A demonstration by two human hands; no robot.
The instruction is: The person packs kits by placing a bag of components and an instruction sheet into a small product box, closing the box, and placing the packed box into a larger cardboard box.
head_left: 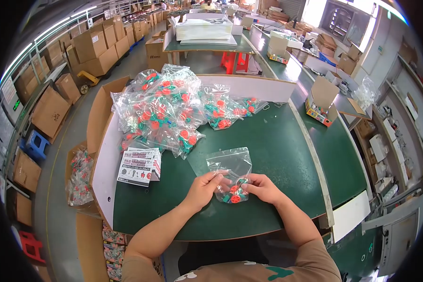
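A clear zip bag [230, 162] with red and green plastic parts [235, 193] at its bottom is held over the green table near its front edge. My left hand [204, 189] pinches the bag's left side, and my right hand [262, 188] grips its right side, thumb over the parts. The bag's upper part stands flat and see-through, pointing away from me. To the left lies a stack of printed leaflets [139, 167]. Beyond it rises a big pile of similar filled bags [160, 110], with more bags [223, 108] to its right.
Low white boards [249, 87] edge the green table [268, 141] at the back and left. A carton of filled bags [81, 176] stands on the floor at left. An open display box [320, 105] sits on the right-hand bench. Cardboard cartons [91, 49] line the far left.
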